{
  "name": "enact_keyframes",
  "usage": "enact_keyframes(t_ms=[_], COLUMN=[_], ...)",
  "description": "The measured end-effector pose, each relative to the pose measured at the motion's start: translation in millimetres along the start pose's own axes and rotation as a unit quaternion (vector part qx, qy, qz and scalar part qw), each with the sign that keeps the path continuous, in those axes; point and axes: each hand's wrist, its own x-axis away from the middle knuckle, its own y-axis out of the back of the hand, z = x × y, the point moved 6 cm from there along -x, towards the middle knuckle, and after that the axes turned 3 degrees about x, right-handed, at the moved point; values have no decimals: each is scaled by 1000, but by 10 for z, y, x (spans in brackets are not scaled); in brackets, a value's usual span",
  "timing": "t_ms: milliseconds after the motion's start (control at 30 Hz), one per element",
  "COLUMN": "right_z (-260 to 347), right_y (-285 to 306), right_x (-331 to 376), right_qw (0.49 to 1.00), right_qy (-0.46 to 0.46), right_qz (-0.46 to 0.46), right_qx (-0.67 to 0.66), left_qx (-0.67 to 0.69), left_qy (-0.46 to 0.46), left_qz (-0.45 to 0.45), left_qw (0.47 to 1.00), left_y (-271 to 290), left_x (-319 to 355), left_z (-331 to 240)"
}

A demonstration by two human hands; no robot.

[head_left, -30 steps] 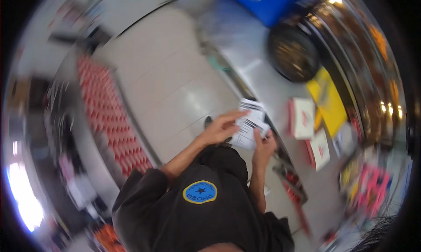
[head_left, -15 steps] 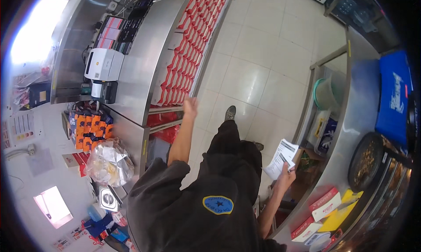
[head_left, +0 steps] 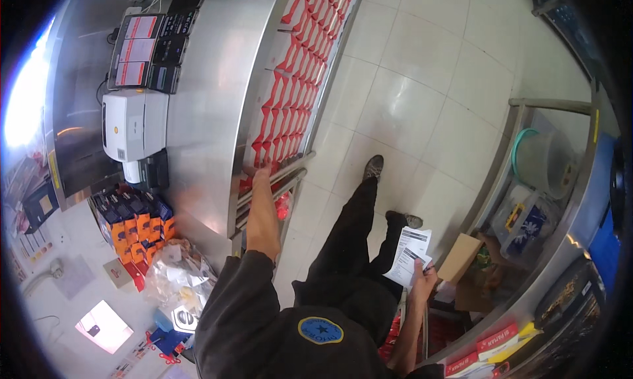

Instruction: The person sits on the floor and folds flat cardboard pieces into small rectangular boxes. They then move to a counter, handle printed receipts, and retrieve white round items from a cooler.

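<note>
Working from the left: a steel worktop (head_left: 204,108) curves through the frame, carrying a white printer (head_left: 135,125) and dark screens (head_left: 148,52) behind it. Below its near end sit orange-and-black boxes (head_left: 135,224) and a crinkled plastic bag (head_left: 178,273).

The left hand (head_left: 260,176) reaches to the worktop's inner edge, at the rows of red cartons (head_left: 293,82) and just above a pair of steel rails (head_left: 273,184). Its fingers are turned away from the camera — whether they are spread or curled on anything cannot be told.

The tiled floor (head_left: 409,102) lies open between the two steel units; this is the only free lane, and the person's legs already occupy its near part.

The right hand (head_left: 422,277) pinches the papers (head_left: 409,255) — white printed slips, held low beside the right leg, gripped at their lower right corner. Judged light, limp and easily creased or torn; a hold at one corner lets the sheets droop, so a grip nearer mid-edge would steady them.

Just right of the papers stand a cardboard box (head_left: 461,257) and a steel frame with a bucket (head_left: 544,158) — edges close enough to snag a loose sheet.
</note>
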Motion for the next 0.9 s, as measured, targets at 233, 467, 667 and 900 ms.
enact_keyframes(t_ms=[233,467,667,900], right_z=[173,280,424,549], right_y=[-147,-209,-190,526], right_x=[-144,-168,-61,170], right_qw=[1000,1000,999,987], right_qy=[6,14,26,74], right_qz=[2,5,-14,-125], right_qx=[21,5,-18,65], left_qx=[45,87,73,5], left_qy=[-14,-9,25,293], left_qz=[-14,7,116,321], left_qw=[999,996,990,901], left_y=[32,103,110,812], left_x=[-55,154,562,1122], left_z=[-43,44,430,1520])
